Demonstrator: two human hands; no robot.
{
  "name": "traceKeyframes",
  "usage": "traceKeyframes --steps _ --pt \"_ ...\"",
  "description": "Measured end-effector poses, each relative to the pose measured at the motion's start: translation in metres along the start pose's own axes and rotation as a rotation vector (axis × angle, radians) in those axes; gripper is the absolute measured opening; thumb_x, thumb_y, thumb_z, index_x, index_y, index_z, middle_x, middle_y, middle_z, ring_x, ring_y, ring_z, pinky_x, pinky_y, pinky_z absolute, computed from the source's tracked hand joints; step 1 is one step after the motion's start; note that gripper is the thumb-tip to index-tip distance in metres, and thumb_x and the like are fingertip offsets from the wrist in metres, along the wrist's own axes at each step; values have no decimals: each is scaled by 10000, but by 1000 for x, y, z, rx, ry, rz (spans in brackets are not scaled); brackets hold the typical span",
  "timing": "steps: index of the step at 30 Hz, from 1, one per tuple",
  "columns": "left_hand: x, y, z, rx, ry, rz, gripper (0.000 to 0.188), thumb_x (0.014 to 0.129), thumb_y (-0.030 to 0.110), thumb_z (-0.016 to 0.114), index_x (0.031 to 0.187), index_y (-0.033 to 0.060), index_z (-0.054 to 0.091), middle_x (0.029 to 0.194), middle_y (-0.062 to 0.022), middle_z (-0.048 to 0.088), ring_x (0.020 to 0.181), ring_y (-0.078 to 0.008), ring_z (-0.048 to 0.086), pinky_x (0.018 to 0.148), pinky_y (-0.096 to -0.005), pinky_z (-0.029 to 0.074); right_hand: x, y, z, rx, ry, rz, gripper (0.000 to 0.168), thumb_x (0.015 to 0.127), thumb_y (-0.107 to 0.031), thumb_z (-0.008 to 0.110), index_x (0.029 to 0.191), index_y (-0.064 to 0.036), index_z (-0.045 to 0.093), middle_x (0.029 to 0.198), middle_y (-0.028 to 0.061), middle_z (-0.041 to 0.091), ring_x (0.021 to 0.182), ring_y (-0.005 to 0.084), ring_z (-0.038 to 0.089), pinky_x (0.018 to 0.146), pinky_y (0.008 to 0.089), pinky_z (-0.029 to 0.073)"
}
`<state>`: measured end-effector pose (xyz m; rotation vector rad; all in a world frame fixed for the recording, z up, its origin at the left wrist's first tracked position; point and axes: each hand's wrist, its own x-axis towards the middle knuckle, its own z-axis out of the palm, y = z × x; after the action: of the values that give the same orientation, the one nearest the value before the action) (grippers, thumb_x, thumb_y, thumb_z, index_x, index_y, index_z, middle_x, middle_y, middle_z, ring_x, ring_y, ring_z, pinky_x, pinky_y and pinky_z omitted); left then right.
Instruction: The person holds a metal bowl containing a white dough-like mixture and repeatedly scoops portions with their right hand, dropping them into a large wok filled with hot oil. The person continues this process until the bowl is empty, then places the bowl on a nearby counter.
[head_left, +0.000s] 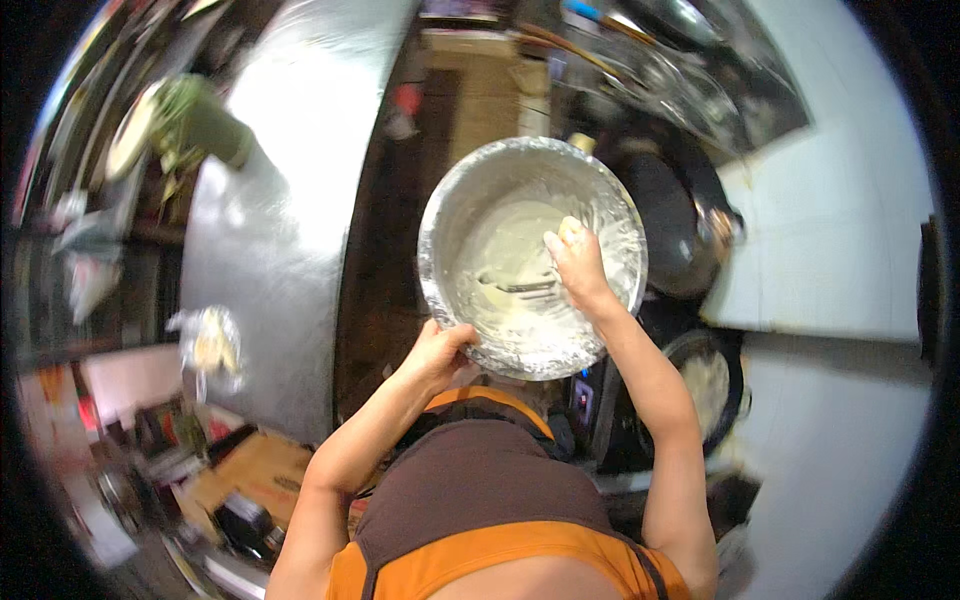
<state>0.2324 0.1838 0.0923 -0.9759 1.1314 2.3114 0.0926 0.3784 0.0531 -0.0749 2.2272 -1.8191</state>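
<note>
A large round metal pot (534, 150) is held up in front of my body, its inner wall smeared with wet white flour paste. Pale batter (502, 240) covers the bottom, with dark streaks where the metal shows through. My left hand (442, 349) grips the rim at the near left, thumb over the edge. Inside the pot, at the right, is my right hand (579, 262). Its fingers look curled and their tips are coated with batter; whether anything is in the palm is hidden.
To my left runs a shiny metal countertop (285, 300), bearing a green cylindrical container (210, 124) and a clear plastic bag (214, 345) with something pale inside. On the right are a dark wok (660, 202) and a pan (705, 390) holding pale food. Beyond them stands a light wall (825, 247).
</note>
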Motion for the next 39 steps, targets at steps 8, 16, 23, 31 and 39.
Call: traceKeyframes --steps 8,16,23,31,39 --pt "-68 -20 11 -249 201 249 340 711 -50 533 1050 -68 522 964 -140 589 841 -220 596 642 -323 490 51 -92 24 -202 -710 -121 348 805 -103 605 1142 -26 561 1086 110 589 960 186 552 877 305 439" --pt "-152 -24 87 -348 666 570 346 727 5 558 1063 -75 541 1002 -124 603 909 -216 586 800 -335 454 33 -210 132 -322 -956 -747 264 863 -247 565 998 -44 667 860 143 665 850 238 636 773 339 485" --pt "-161 -40 89 -553 737 472 414 708 16 553 1110 -78 516 1048 -147 584 921 -245 585 748 -361 478 17 -167 134 -560 -1679 -827 308 846 -322 612 936 -34 676 875 159 660 803 241 631 734 366 488" --pt "-150 12 23 -542 559 425 392 696 10 564 1083 -39 532 999 -106 591 916 -218 579 737 -381 461 1 -160 183 -475 -1607 -809 236 877 -256 549 905 -41 641 853 119 649 795 233 619 745 366 477" --pt "-104 60 -84 -370 533 305 396 785 81 582 1159 -44 534 1046 -147 621 928 -254 626 726 -363 522 125 -158 240 -380 -1053 -225 343 880 -275 533 1021 17 647 911 112 673 832 191 615 761 310 467"
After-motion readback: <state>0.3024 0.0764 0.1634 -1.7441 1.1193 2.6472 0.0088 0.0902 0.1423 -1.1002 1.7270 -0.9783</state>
